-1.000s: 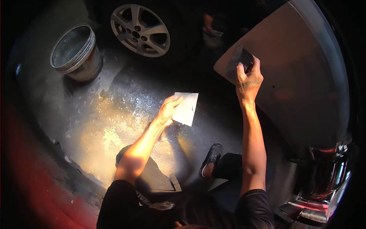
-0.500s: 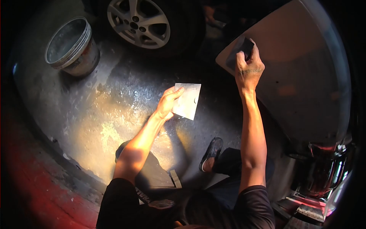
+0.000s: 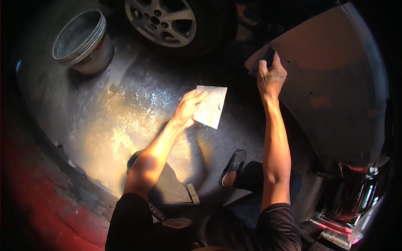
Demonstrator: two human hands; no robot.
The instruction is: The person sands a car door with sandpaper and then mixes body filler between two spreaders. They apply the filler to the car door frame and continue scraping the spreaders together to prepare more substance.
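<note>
My right hand (image 3: 271, 77) grips a dark block (image 3: 268, 55) against the near edge of the grey body panel (image 3: 331, 75). My left hand (image 3: 187, 108) pinches a square metal plate (image 3: 211, 106) above the floor. Best, I judge, to keep the block flat, the pressure even and the plate close.

Floor: bare concrete (image 3: 125, 108), stained and scuffed, brightest at centre-left of the frame under one warm pool of light; the edges fall to black. Lower left: red-painted strip (image 3: 37, 201) bordering the concrete. Upper left: worn round bucket (image 3: 83, 42), upright (contents not discernible). Top centre: car wheel (image 3: 167, 21), silver spoked rim, tyre on the floor.
</note>
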